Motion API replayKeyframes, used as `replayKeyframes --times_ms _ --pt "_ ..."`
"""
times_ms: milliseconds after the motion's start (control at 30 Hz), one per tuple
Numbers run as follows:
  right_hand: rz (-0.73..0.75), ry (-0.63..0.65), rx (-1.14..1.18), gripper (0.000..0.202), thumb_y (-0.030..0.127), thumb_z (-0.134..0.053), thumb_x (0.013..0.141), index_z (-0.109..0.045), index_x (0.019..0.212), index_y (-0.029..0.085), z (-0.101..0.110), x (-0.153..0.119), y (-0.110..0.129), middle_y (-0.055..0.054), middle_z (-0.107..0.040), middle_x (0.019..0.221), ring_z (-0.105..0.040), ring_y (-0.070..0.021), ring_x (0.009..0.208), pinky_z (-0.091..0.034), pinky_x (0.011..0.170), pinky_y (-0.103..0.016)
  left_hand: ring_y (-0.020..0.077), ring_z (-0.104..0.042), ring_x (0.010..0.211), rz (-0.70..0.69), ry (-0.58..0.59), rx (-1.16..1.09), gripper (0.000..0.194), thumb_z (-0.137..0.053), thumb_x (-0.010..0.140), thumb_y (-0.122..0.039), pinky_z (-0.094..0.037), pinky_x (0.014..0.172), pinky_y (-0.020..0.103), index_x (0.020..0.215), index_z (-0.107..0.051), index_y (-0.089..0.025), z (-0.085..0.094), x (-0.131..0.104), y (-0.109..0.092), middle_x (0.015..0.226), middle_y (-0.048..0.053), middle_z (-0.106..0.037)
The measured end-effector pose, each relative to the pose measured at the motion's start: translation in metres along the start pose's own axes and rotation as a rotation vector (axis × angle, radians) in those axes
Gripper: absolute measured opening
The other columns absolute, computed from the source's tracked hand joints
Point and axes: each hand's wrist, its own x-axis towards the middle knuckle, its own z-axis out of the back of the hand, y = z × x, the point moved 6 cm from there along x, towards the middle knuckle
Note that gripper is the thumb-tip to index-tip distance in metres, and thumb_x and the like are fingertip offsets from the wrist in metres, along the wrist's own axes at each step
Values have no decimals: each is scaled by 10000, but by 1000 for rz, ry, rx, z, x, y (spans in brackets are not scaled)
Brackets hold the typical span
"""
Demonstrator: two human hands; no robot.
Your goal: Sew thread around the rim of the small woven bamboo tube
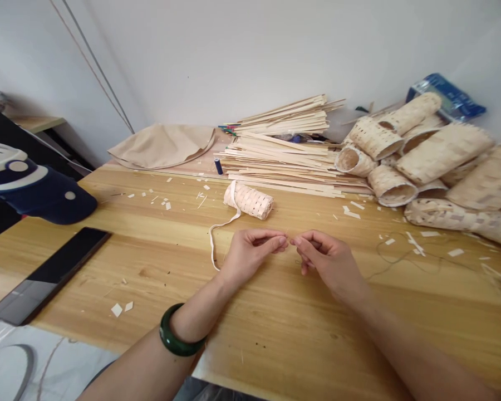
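My left hand (256, 250) and my right hand (323, 253) meet fingertip to fingertip above the wooden table. Both are closed in a pinch. What sits between the left fingertips is too fine to make out. A thin dark thread (394, 262) lies in loops to the right, and a short bit of it shows under my right fingers, which seem to pinch it. Just beyond my hands a small woven wood-strip tube (253, 201) lies on its side, with a white ribbon (212, 242) trailing from it toward my left wrist.
Bundled flat wood strips (275, 159) lie at the back beside a dark blue thread spool (218, 166) and a beige cloth (162, 145). Woven tubes (446, 153) are piled right. A phone (52, 273) and a navy-and-white object (42, 189) are left. Scraps dot the table (275, 334).
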Motion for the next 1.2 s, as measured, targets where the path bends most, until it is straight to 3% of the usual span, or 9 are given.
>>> replayKeyframes --times_ms 433,633,700,767,867,933,1033,1100,1200 --pt "-38 56 -68 404 564 -742 694 -654 682 171 -3 0 -2 44 -467 558 -467 -87 471 -469 425 -214 174 -742 744 -1 13 123 138 -751 757 -277 -589 734 251 794 -762 -144 -4 -2 -5 807 55 -798" --pt "-6 63 -83 355 525 -672 780 -676 801 171 -1 2 -5 34 -485 581 -466 -106 503 -506 456 -244 130 -691 657 -11 -39 177 97 -723 759 -241 -539 641 208 746 -721 -144 -2 -2 -8 726 29 -763" --pt "55 -1 -161 323 492 -631 813 -692 848 177 5 3 -1 -3 -573 653 -529 -132 544 -524 491 -276 122 -675 638 -14 -43 185 102 -721 757 -244 -528 632 206 742 -719 -143 -1 -2 -7 706 23 -749" --pt "216 -145 -316 272 439 -605 834 -713 879 193 14 2 11 -66 -682 840 -628 -198 745 -562 618 -332 125 -670 634 -21 -45 187 113 -722 756 -255 -526 629 212 741 -721 -143 -1 -1 -7 703 25 -744" --pt "479 -384 -499 210 370 -587 858 -724 912 221 23 -10 32 -96 -705 1069 -616 -254 1020 -549 761 -370 135 -676 636 -40 -50 196 122 -717 762 -267 -531 625 221 743 -722 -146 -1 -2 -7 707 29 -745" --pt "396 -337 -404 218 380 -575 882 -702 956 220 22 -10 29 -72 -705 839 -646 -205 758 -534 608 -325 140 -682 643 -61 -52 225 120 -714 768 -266 -534 624 221 751 -726 -148 -1 -3 -8 718 33 -753" --pt "54 -46 -103 295 456 -600 872 -654 1001 196 7 -6 8 19 -593 564 -520 -130 405 -456 395 -271 145 -691 665 -107 -43 301 116 -705 783 -254 -539 637 220 773 -738 -143 -3 -6 -12 762 47 -773" --pt "-61 56 32 349 494 -654 818 -636 970 180 -2 -6 2 -18 -676 716 -565 -124 419 -496 402 -278 145 -692 675 -135 -32 344 122 -694 798 -248 -540 641 218 788 -746 -139 -5 -8 -14 791 55 -784" --pt "-127 65 109 366 500 -712 759 -615 879 168 -4 -5 1 -66 -710 951 -627 -114 493 -554 477 -282 140 -683 660 -175 -21 379 147 -685 813 -270 -536 625 211 786 -755 -143 -6 -9 -16 773 49 -782"
